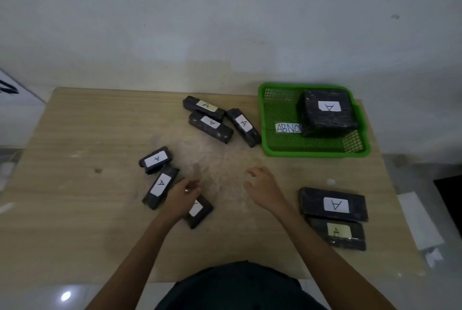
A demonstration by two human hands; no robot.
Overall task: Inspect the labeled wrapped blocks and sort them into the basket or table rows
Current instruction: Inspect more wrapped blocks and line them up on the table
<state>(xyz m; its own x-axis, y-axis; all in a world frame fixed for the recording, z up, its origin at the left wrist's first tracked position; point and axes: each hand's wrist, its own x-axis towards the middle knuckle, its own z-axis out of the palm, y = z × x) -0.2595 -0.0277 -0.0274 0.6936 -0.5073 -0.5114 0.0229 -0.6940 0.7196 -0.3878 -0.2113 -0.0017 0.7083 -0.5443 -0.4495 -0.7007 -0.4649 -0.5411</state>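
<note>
Black wrapped blocks with white "A" labels lie on the wooden table (87, 134). My left hand (183, 196) lies over the upper end of one block (200, 211), fingers loosely curled; whether it grips the block is hidden. My right hand (262, 188) hovers over the table's middle with relaxed, spread fingers and holds nothing. Two blocks (156, 159) (160, 187) lie left of my left hand. Three blocks (203, 107) (211, 126) (243, 127) cluster at the back. The green basket (312, 152) holds one large block (327, 112).
Two flat blocks (333, 204) (337, 233) lie side by side at the right front, the nearer one with a yellowish label. A paper tag reading "ABNO…" (288, 128) lies in the basket. A white wall stands behind the table.
</note>
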